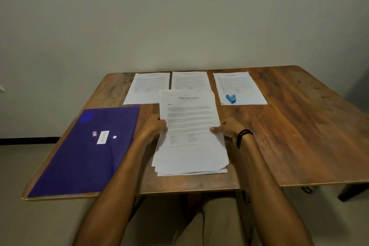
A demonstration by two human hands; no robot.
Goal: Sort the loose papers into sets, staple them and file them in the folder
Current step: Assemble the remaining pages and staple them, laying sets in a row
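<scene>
A thick stack of loose printed papers (190,136) lies at the front middle of the wooden table (295,136). My left hand (153,128) grips the stack's left edge. My right hand (227,129) grips its right edge, thumb on the top sheet. Along the far edge lie three sets of paper: a left set (146,88), a middle set (190,80) partly under the stack, and a right set (238,86). A blue stapler (231,99) rests on the right set. The purple folder (87,152) lies closed at the front left.
The folder's corner reaches the table's front left edge. A wall stands right behind the table. Bare wood shows on the table's right half. My knees are under the front edge.
</scene>
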